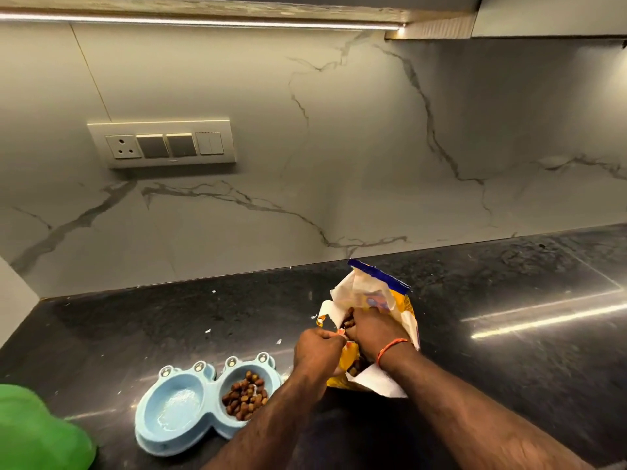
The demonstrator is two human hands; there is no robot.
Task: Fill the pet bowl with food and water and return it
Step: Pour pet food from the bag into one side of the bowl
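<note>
A light blue double pet bowl (149, 432) sits on the black counter at the lower left. Its right cup holds brown kibble (246, 395); its left cup looks wet and holds no food. To the right of it lies an open yellow and blue food bag (381, 293). My left hand (317, 349) pinches the torn edge of the bag's mouth. My right hand (371, 329), with an orange thread on the wrist, reaches into the bag among the kibble; its fingers are hidden inside.
The black counter (509, 351) meets a marble backsplash with a switch panel (163, 144) at the left. A green object (37, 432) fills the lower left corner. Small white scraps (208, 331) lie on the counter behind the bowl.
</note>
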